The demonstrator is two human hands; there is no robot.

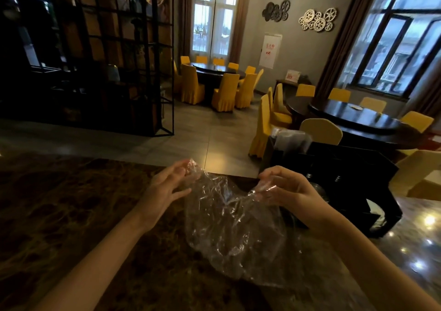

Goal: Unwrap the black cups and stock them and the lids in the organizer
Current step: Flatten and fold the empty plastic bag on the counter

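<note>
A crumpled clear plastic wrap (229,220) hangs between my two hands above the dark marble counter (59,215). My left hand (167,189) pinches its upper left corner with thumb and fingertips. My right hand (286,189) grips the upper right edge. The wrap looks empty; I see no cups inside it. To the right stands the black organizer (346,167), with a plastic-wrapped dark stack (291,141) standing up at its back left and round dark lids (319,191) in a lower compartment, partly hidden by my right hand.
The counter's far edge runs just beyond my hands, with tiled floor behind it. Round dark tables (353,120) with yellow-covered chairs (321,131) fill the room. A black metal shelf frame (124,55) stands at the left.
</note>
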